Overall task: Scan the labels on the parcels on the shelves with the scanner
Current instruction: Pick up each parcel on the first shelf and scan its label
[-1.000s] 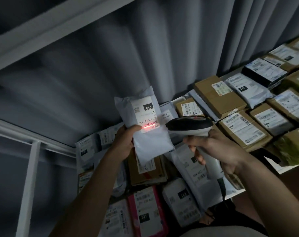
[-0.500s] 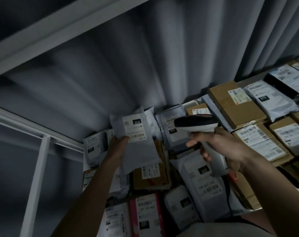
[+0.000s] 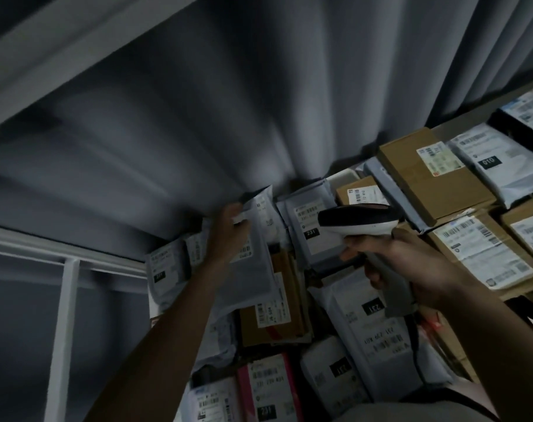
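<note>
My left hand (image 3: 228,233) grips a grey plastic mailer parcel (image 3: 253,281) near its top edge, low against the stack at the back of the shelf; the hand hides most of the parcel's label. In my right hand (image 3: 411,263) is the black-and-white handheld scanner (image 3: 359,219), held by its grey handle. Its head points left over a grey parcel marked 231 (image 3: 312,226). No red scan line shows. Labelled mailers and cardboard boxes (image 3: 426,175) cover the shelf.
A grey curtain (image 3: 228,102) hangs right behind the parcels. The white metal shelf frame (image 3: 64,300) runs along the left, with another beam overhead. A pink parcel (image 3: 268,388) lies at the front. The scanner cable (image 3: 414,354) trails down over the parcels.
The red scan line on the grey parcel's label has gone out. My left hand has carried that parcel back and down onto the stack. The scanner has stayed in my right hand.
</note>
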